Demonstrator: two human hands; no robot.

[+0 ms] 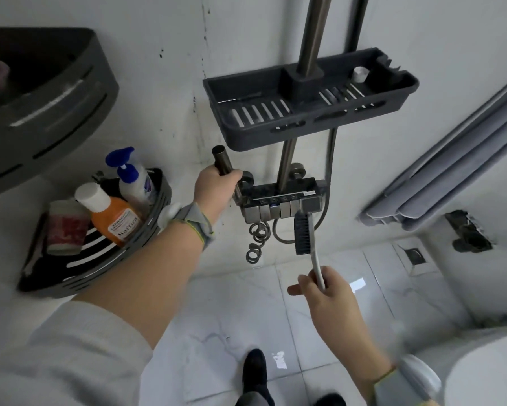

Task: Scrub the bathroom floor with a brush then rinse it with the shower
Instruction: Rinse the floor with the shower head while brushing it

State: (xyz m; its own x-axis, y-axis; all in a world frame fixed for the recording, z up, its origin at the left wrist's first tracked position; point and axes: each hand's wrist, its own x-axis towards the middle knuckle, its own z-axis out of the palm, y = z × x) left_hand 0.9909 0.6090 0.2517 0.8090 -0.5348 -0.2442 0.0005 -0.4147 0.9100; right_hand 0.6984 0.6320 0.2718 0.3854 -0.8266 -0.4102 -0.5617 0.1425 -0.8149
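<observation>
Your left hand (pixel 217 187) wraps the shower handle (pixel 223 161), likely ready for rinsing the floor (pixel 246 312). Your right hand (pixel 325 291) pinches the brush (pixel 305 232) by its handle, bristles raised clear.

Even, cool, diffuse light; shadows soft and faint. Bright glare patches on the glossy floor tiles (pixel 357 284), right of centre. Strong wide-angle bending at frame edges. Dark shelf (pixel 41 112) upper left blurred; lower corners soft, centre fairly sharp.
</observation>
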